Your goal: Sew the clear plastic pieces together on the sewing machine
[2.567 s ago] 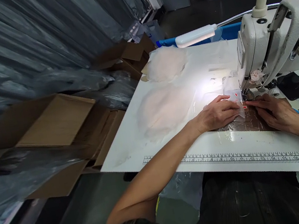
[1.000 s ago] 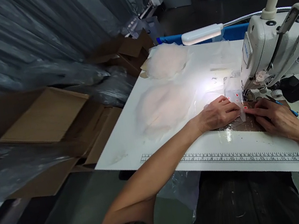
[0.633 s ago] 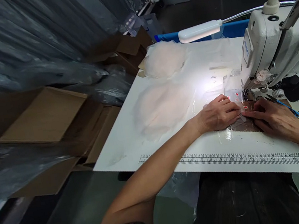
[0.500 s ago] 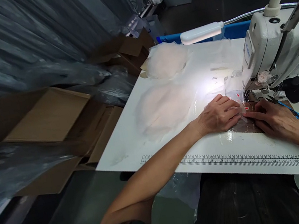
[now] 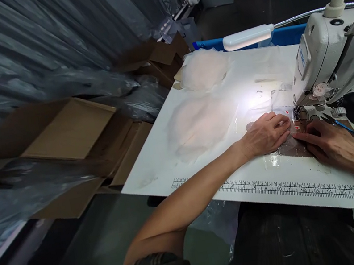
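Note:
My left hand (image 5: 267, 133) lies palm down, fingers close together and flat on a small piece of sheer white fabric (image 5: 281, 111) with red marks. That piece runs up to the needle area of a white sewing machine (image 5: 315, 53). Just right of it, my right hand (image 5: 332, 140) is partly closed, with forefinger and thumb at the fabric's near edge; its other fingers are curled. Under both hands is a brown plate (image 5: 297, 151) set in the table. Blue-handled snips (image 5: 349, 130) lie beside the right hand.
Two pale pink heaps of sheer pieces, one nearer (image 5: 201, 124) and one farther (image 5: 203, 70), lie on the white table (image 5: 155, 163). A printed ruler (image 5: 274, 188) runs along the front edge. A lamp (image 5: 247, 38) hangs above. Open cardboard boxes (image 5: 70, 127) stand at left.
The camera has turned slightly left, so the scene sits farther right. Both hands stay at the fabric by the needle; any feed of the fabric is too small to tell.

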`<state>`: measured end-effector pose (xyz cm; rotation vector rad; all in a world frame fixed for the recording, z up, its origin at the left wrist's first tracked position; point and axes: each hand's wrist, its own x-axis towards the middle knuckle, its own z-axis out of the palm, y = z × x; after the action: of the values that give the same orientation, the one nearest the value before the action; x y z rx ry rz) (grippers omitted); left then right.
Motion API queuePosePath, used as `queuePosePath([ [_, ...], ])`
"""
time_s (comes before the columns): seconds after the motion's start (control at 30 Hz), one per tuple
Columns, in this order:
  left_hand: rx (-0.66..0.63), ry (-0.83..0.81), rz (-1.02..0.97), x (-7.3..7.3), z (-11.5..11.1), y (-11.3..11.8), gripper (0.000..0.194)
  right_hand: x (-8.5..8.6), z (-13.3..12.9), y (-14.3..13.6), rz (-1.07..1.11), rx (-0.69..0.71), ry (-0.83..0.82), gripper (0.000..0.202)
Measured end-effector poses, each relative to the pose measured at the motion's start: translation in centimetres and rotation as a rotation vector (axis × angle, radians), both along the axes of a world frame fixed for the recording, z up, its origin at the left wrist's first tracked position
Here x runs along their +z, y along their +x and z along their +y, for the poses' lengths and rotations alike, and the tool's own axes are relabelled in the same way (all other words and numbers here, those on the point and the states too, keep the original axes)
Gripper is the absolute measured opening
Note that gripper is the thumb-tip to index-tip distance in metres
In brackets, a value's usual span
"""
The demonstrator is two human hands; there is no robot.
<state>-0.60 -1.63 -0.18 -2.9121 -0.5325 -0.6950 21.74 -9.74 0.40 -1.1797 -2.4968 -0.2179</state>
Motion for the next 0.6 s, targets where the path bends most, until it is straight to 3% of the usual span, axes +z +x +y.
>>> queuePosePath([
  [0.6,0.031,0.022,0.197,0.07,-0.04,0.28,0.040,-0.08,0.00,-0.23,-0.100,-0.076,0.030,0.034],
])
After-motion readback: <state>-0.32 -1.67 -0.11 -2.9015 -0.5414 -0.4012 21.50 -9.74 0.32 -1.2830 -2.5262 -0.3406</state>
